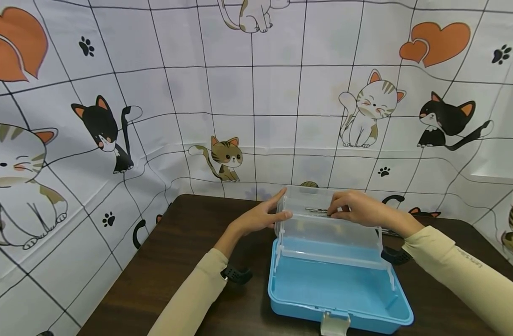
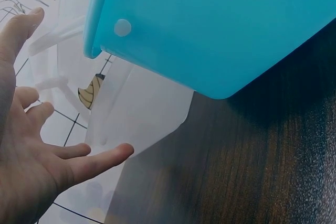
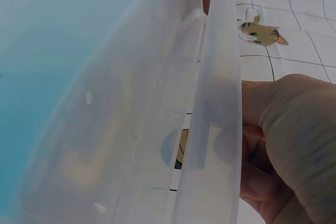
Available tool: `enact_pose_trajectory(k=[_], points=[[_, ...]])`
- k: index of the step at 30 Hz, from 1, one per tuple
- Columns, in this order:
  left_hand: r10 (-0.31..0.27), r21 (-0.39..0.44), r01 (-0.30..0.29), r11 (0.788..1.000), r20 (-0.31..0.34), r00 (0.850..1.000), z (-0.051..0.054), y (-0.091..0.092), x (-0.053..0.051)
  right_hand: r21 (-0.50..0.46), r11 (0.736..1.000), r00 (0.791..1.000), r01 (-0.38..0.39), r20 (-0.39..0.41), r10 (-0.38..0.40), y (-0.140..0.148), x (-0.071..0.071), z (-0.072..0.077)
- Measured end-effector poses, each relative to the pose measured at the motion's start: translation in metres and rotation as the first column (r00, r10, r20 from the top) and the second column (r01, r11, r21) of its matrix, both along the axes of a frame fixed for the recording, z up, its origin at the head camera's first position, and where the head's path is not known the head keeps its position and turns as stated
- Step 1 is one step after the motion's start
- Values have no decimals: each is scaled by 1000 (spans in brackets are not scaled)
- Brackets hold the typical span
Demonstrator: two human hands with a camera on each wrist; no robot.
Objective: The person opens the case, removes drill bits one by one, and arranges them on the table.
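Observation:
A light-blue plastic box point(image 1: 281, 306) stands on the table with translucent trays point(image 1: 311, 228) raised at its back. My left hand point(image 1: 258, 217) is at the left end of the upper tray, thumb and fingers apart. The left wrist view shows that hand point(image 2: 37, 161) with spread fingers beside the translucent plastic point(image 2: 142, 108). Over the upper tray, my right hand point(image 1: 357, 207) pinches thin metal rods point(image 1: 317, 210), which stick out leftward from its fingertips. In the right wrist view the tray wall point(image 3: 220, 77) partly hides the curled fingers of this hand point(image 3: 294, 135) and the rods.
Dark metallic pieces point(image 1: 389, 232) lie behind the box, partly hidden by the right forearm. A white latch point(image 1: 335, 324) hangs at the box's front. The dark wooden table point(image 1: 164, 261) meets a cat-print cloth point(image 1: 277, 130) behind and at both sides.

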State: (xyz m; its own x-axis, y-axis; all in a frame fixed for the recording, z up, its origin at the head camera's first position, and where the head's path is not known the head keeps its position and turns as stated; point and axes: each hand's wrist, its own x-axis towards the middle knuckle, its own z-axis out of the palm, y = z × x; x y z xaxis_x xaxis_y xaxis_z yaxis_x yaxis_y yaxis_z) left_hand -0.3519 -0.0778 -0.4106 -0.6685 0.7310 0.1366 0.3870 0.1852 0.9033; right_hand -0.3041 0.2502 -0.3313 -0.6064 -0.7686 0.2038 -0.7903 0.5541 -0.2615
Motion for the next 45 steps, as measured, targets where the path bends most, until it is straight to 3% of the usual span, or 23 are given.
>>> enact_pose_trajectory(k=[16,28,35,39,45], points=[[6,-7,-6,1000,-18,1000,-2,0,-3,-48,999,1000,-18,10,18,7,2,0],[8,-22,-8,1000,-9,1000,1,0,-1,-183,983,998,19,-60,-30,23,10,6],[14,-17,-14,1000,-8,1000,1,1,1,-213,976,997,54,-48,-65,38,16,9],[11,-8,-11,1000,-6,1000,0,2,2,-270,960,993,80,-58,-99,48,19,8],[8,-3,-8,1000,11,1000,0,1,0,-388,907,973,166,-87,-215,67,24,7]])
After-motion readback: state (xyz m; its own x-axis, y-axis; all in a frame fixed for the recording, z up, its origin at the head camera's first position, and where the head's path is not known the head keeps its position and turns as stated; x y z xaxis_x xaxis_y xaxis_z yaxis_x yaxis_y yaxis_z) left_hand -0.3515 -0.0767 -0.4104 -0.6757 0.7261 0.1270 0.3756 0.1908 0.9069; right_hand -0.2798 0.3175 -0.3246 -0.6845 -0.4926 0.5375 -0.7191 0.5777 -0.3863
